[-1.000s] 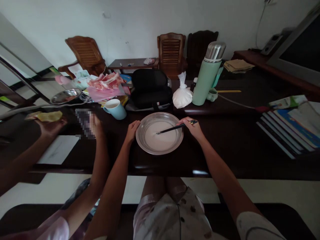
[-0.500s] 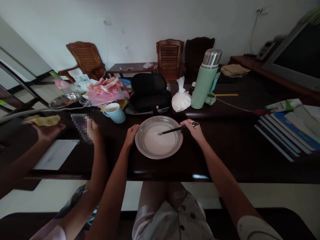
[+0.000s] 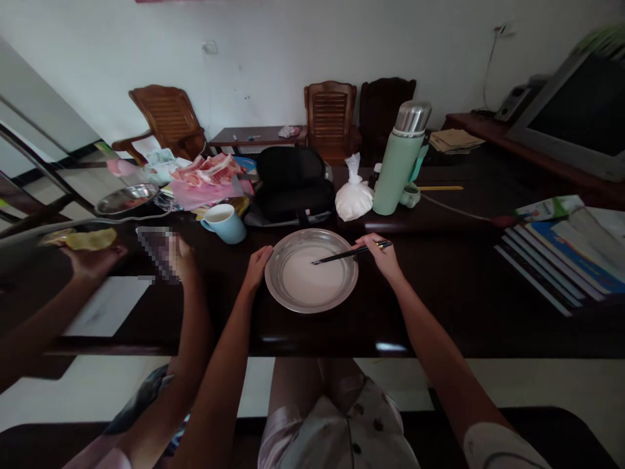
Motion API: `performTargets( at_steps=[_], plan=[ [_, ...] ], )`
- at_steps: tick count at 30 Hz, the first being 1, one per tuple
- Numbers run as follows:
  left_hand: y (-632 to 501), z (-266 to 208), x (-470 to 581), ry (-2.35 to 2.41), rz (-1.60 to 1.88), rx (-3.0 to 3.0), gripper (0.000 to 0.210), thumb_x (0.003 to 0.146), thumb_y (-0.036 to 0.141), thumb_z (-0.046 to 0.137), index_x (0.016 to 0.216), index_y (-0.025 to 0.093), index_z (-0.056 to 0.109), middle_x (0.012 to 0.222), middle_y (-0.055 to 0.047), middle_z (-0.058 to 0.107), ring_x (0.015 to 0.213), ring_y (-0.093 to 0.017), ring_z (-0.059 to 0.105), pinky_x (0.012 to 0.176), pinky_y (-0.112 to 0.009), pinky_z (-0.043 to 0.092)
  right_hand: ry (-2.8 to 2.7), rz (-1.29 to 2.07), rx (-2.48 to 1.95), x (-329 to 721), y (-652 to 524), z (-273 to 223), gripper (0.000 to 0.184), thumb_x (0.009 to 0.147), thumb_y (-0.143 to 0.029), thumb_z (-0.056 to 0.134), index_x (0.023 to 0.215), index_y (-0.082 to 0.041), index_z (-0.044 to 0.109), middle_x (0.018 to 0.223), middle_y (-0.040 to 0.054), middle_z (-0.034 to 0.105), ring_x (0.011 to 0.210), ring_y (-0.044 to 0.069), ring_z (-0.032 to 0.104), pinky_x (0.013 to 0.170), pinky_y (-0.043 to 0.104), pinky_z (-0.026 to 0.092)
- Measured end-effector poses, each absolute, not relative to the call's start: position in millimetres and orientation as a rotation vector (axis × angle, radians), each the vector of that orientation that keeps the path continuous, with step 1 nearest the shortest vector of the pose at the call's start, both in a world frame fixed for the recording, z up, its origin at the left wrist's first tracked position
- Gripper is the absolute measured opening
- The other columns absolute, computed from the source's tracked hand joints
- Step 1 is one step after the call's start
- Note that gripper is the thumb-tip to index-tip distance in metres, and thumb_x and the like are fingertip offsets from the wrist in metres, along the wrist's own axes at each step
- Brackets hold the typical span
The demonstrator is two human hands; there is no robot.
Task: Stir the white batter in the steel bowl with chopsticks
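Observation:
A round metal bowl [image 3: 274, 277] stands on the dark table before me, holding a whitish, milky liquid [image 3: 312, 281]. At its left rim my left hand [image 3: 256, 266] grips the edge, thumb and fingers closed on it. My right hand [image 3: 383, 255] is closed around a pair of dark chopsticks [image 3: 344, 254], which slant down across the right rim. Their tips sit in the liquid near the bowl's middle. Behind the bowl are a tied clear bag of white powder [image 3: 354, 197] and a light blue mug [image 3: 224, 223].
A green thermos [image 3: 399, 163] stands behind my right hand. Books [image 3: 561, 260] are stacked at the right. Behind the bowl lies a black case [image 3: 293, 182]. At the left, another person's hands hold something yellow [image 3: 92, 239] and a pixelated object [image 3: 157, 251].
The chopstick tips have shifted slightly to the right in the liquid. My left hand stays on the bowl's rim. The whole view has tilted a little.

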State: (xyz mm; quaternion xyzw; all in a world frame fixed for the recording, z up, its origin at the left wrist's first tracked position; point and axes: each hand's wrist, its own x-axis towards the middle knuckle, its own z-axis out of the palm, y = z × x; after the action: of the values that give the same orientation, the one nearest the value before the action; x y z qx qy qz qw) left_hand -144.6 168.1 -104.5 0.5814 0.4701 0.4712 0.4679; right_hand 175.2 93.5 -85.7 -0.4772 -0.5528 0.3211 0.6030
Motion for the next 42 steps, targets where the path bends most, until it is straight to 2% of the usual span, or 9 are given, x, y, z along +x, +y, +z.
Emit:
performTargets(
  at_steps=[5,12,18,25,31,38,40,42],
  plan=[
    [167.8,-103.8,-144.2,1.133,1.148,1.405,0.048,0.070,0.055,0.065,0.058,0.016,0.039,0.058,0.003,0.033,0.056,-0.008,0.029,0.050,-0.020,0.027,-1.240,0.805,-1.076,176.3,93.9,-88.7,0.041,0.084,-0.059,0.057,0.071,-0.021,0.065,0.060,0.0019,0.072,0.059,0.019,0.068,0.067,0.033,0.054],
    [170.0,-104.2,-144.4,1.158,1.150,1.358,0.043,0.071,0.051,0.066,0.059,0.015,0.045,0.057,0.003,0.038,0.055,-0.008,0.033,0.049,-0.020,0.029,-1.354,0.792,-1.082,172.2,94.4,-87.7,0.038,0.083,-0.058,0.058,0.082,-0.021,0.069,0.077,0.0041,0.076,0.079,0.021,0.072,0.079,0.035,0.054],
    [168.6,-102.1,-144.3,1.166,1.150,1.379,0.041,0.072,0.049,0.064,0.058,0.016,0.044,0.058,0.002,0.037,0.055,-0.009,0.033,0.049,-0.020,0.028,-1.257,0.813,-1.106,179.0,94.2,-87.2,0.044,0.084,-0.063,0.053,0.069,-0.022,0.064,0.058,0.0021,0.070,0.061,0.020,0.070,0.066,0.034,0.055],
    [169.2,-101.7,-144.0,1.154,1.145,1.383,0.043,0.071,0.050,0.065,0.058,0.016,0.043,0.057,0.003,0.036,0.054,-0.008,0.032,0.048,-0.020,0.027,-1.359,0.842,-1.062,169.9,95.5,-88.5,0.040,0.082,-0.060,0.059,0.082,-0.022,0.069,0.076,0.0033,0.076,0.077,0.021,0.072,0.079,0.035,0.055],
    [169.0,-102.7,-144.0,1.154,1.146,1.385,0.042,0.072,0.050,0.064,0.059,0.015,0.043,0.058,0.003,0.036,0.055,-0.008,0.033,0.050,-0.020,0.028,-1.273,0.836,-1.092,180.2,94.2,-84.2,0.044,0.081,-0.063,0.057,0.070,-0.022,0.067,0.060,0.0020,0.071,0.062,0.020,0.069,0.069,0.034,0.055],
    [170.0,-104.2,-145.1,1.150,1.147,1.399,0.044,0.074,0.050,0.064,0.058,0.016,0.041,0.057,0.003,0.034,0.054,-0.008,0.031,0.049,-0.020,0.027,-1.516,0.800,-1.049,170.0,94.8,-90.7,0.038,0.087,-0.055,0.055,0.079,-0.022,0.073,0.083,0.0038,0.076,0.085,0.020,0.069,0.082,0.034,0.052],
    [170.3,-104.3,-145.4,1.147,1.148,1.396,0.043,0.074,0.049,0.065,0.059,0.016,0.042,0.058,0.003,0.035,0.054,-0.008,0.032,0.049,-0.020,0.028,-1.443,0.755,-1.073,173.3,95.7,-89.5,0.036,0.086,-0.055,0.057,0.079,-0.023,0.073,0.083,0.0039,0.076,0.085,0.021,0.069,0.083,0.034,0.052],
    [170.4,-104.1,-145.4,1.142,1.144,1.390,0.042,0.074,0.048,0.065,0.059,0.015,0.043,0.058,0.003,0.036,0.054,-0.008,0.032,0.049,-0.020,0.028,-1.328,0.748,-1.098,178.8,95.9,-87.0,0.037,0.085,-0.056,0.058,0.077,-0.022,0.070,0.075,0.0035,0.075,0.078,0.021,0.070,0.078,0.034,0.053]
  ],
)
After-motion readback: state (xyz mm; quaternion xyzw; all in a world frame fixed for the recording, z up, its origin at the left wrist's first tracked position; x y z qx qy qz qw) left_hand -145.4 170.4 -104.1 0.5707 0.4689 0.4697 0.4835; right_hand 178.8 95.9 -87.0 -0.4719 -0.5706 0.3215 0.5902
